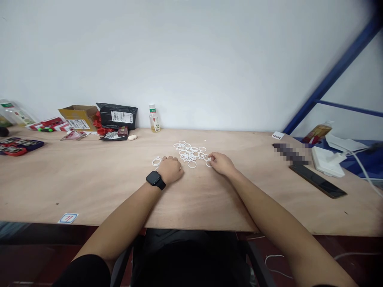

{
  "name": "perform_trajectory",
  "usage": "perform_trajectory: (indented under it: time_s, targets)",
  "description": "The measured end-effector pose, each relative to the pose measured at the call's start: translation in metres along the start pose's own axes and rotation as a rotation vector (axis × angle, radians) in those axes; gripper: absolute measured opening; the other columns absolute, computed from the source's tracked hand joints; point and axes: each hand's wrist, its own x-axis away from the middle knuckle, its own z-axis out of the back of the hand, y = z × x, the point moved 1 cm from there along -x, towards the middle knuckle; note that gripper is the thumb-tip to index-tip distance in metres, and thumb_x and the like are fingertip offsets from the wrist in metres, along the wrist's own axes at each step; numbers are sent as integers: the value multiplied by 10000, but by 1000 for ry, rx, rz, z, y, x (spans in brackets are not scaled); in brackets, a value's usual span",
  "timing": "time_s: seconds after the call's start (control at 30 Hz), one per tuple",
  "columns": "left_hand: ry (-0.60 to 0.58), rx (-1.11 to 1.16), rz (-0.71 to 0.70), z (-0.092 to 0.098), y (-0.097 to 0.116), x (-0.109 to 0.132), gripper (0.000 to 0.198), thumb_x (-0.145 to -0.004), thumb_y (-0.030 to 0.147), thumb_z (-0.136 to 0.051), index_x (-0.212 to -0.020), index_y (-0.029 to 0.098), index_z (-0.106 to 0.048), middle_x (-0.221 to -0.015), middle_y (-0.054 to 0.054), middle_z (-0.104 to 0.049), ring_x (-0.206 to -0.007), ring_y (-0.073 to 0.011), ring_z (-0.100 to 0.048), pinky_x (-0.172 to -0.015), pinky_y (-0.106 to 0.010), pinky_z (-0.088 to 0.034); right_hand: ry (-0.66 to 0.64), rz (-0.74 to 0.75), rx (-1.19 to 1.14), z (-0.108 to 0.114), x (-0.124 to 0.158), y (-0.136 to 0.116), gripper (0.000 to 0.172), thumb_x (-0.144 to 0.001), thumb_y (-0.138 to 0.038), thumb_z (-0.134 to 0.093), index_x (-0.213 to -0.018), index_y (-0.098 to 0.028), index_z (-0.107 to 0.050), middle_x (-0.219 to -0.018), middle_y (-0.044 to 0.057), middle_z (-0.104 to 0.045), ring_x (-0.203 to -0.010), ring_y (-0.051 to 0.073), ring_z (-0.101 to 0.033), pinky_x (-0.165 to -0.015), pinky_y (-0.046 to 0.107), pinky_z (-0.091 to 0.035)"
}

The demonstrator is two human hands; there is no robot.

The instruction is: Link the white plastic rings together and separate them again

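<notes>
Several white rings (192,164), with small loops on them like curtain rings, lie in a loose pile in the middle of the wooden table. My left hand (171,169), a black watch (154,178) on its wrist, rests left of the pile with its fingers curled down. What those fingers hold, if anything, is hidden beneath them. A few more white rings (156,161) lie right beside it on the left. On the pile's right side, my right hand (222,163) has thumb and fingers closed at the edge of one white ring (208,164), which lies low at the tabletop.
Along the wall stand a bottle (154,118), a black parcel bag (118,115) and an open cardboard box (79,117). At the right lie a phone (317,181) and a white power strip (326,161) with a cable. A numbered sticker (68,218) marks the front edge.
</notes>
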Motion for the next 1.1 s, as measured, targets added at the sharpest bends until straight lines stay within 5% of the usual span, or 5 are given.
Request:
perform_trajectory:
  time_s: [0.17, 0.33, 0.5, 0.6, 1.1]
  targets:
    - [-1, -51, 111, -1, -6, 1, 297, -790, 328, -502, -778, 112, -706, -923, -186, -689, -926, -336, -589, -807, -464, -382, 5, -1, -87, 0, 0, -5, 310, -740, -120, -537, -997, -212, -684, -865, 18, -693, -747, 158, -592, -633, 237, -381]
    - [106, 61, 141, 4, -2, 1, 403, -790, 529, -562, -765, 148, -691, -893, -159, -692, -927, -331, -587, -840, -464, -377, 158, 107, -291, 1, 6, -24, 310, -759, -139, -508, -1001, -182, -697, -859, 35, -667, -722, 152, -580, -691, 265, -442]
    - [197, 481, -26, 9, 16, 2, 370, -898, 511, -477, -955, 202, -671, -880, -50, -698, -818, -195, -608, -754, -304, -420, 252, 308, -468, 2, 25, -57, 272, -784, -174, -539, -1005, -204, -695, -835, 28, -633, -696, 143, -566, -685, 280, -474]
    - [177, 585, -112, 9, 26, 4, 354, -928, 465, -445, -891, 190, -664, -773, -25, -669, -707, -156, -576, -639, -259, -388, 270, 364, -512, 5, 34, -71, 230, -801, -176, -550, -974, -202, -699, -819, 34, -623, -696, 141, -562, -679, 280, -475]
    - [165, 524, -199, 11, 29, 5, 438, -985, 397, -321, -791, 175, -645, -746, -43, -655, -720, -155, -575, -701, -270, -404, -56, 255, -783, 4, 34, -68, 264, -789, -287, -551, -949, -170, -725, -797, 27, -708, -691, 144, -614, -625, 241, -473]
